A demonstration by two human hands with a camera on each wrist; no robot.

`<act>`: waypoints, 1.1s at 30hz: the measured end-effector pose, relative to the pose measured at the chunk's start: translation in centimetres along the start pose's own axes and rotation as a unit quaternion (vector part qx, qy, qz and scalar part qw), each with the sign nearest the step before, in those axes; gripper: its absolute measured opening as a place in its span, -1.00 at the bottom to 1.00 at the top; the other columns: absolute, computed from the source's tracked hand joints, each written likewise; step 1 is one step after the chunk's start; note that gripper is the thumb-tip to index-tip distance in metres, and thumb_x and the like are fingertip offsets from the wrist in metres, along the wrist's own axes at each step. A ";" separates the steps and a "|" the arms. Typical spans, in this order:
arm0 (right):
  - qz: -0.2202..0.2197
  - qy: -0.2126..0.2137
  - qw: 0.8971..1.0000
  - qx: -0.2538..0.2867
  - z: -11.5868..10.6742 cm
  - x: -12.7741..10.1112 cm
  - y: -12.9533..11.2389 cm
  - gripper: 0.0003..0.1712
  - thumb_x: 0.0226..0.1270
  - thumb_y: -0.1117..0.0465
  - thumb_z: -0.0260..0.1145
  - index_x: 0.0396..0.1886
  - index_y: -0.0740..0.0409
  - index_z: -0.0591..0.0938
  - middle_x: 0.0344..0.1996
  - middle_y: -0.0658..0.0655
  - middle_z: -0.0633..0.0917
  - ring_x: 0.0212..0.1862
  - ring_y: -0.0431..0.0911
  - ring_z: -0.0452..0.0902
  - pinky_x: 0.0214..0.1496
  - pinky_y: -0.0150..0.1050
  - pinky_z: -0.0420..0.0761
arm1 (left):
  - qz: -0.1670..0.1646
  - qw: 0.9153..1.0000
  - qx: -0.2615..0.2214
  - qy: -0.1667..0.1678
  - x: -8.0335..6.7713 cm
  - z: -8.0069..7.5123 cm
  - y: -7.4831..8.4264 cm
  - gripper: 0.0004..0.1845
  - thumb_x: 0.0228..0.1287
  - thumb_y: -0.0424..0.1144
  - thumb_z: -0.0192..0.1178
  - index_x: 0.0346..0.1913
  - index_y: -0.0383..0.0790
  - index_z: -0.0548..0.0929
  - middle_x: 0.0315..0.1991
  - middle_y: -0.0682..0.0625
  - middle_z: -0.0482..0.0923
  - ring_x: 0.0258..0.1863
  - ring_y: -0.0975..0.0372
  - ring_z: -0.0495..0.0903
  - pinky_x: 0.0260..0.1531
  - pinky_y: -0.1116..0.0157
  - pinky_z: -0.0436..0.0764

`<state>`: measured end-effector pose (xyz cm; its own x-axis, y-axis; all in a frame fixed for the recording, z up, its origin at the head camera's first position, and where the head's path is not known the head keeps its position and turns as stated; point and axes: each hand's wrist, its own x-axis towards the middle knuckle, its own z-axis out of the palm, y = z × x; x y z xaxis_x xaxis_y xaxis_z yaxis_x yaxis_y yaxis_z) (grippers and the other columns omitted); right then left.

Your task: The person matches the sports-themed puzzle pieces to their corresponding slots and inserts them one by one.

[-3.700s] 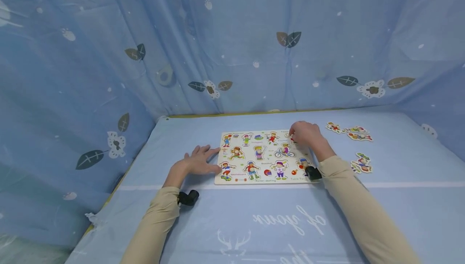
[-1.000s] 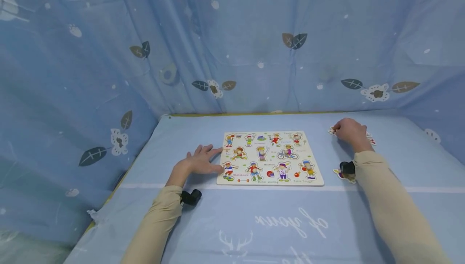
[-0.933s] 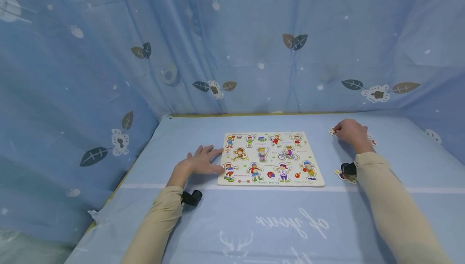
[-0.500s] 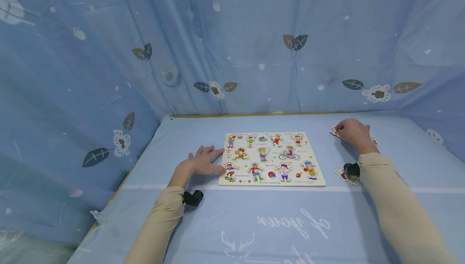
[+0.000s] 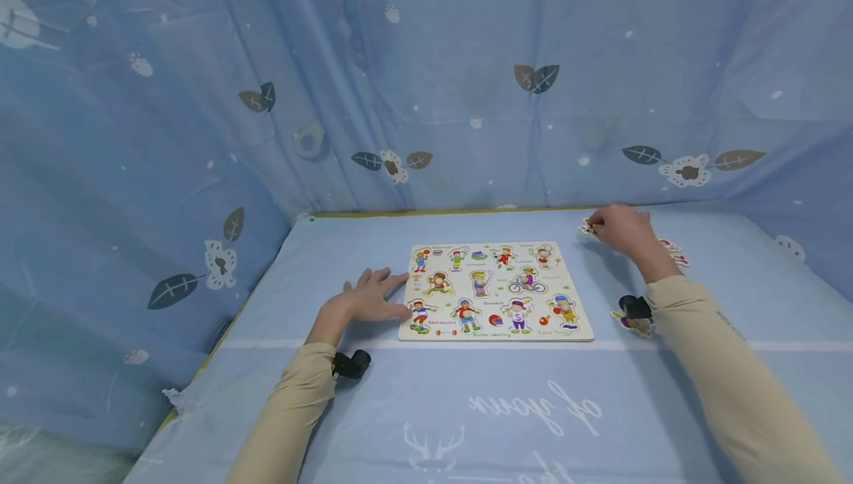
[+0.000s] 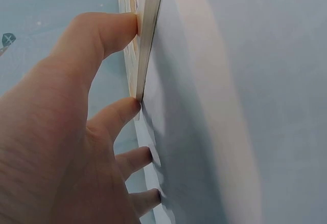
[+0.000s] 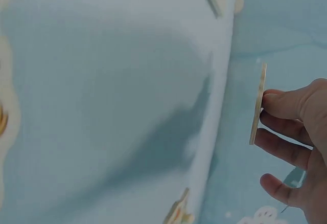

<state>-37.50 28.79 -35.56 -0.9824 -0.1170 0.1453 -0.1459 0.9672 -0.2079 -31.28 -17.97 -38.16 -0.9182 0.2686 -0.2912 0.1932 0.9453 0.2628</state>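
A white puzzle board (image 5: 463, 277) with sports figures lies mid-table. My left hand (image 5: 366, 297) rests at its left side, fingers spread. In the left wrist view, thumb and index fingertips touch the board's edge (image 6: 148, 40). My right hand (image 5: 625, 229) is beyond the board's far right corner, pinching a flat puzzle piece (image 5: 588, 227) between thumb and fingers. Seen edge-on in the right wrist view, the piece (image 7: 258, 104) is off the table; its picture is mostly hidden. A tennis figure (image 5: 543, 255) sits in the board's upper right corner.
Loose puzzle pieces (image 5: 674, 252) lie right of the right hand, partly covered by it. Another group (image 5: 633, 323) lies nearer, partly behind the black wrist camera (image 5: 635, 306). A blue patterned curtain (image 5: 466, 99) hangs behind the table's far edge.
Since the earliest frame, my right hand has left the board's upper right corner for the loose pieces. In the last half second it has lifted one piece and moved left and away. Left hand unchanged.
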 end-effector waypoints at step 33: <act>-0.099 0.007 0.995 -0.011 3.3 0.9 -9.2 -0.80 0.41 0.21 0.27 -0.15 0.14 0.78 -0.20 0.12 0.69 -0.12 0.08 0.58 0.11 0.36 0.34 | -0.007 1.000 0.003 0.006 0.2 0.3 0.0 -0.10 0.21 0.29 0.21 0.56 0.17 0.14 0.59 -0.16 -0.07 0.55 -0.20 -0.22 0.37 -0.40 -0.15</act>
<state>-37.39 19.08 -36.68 -0.9332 -0.3024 0.1940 -0.3332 0.9305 -0.1520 -31.38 -17.84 -38.48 -0.9246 0.2537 -0.2842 0.1829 0.9500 0.2529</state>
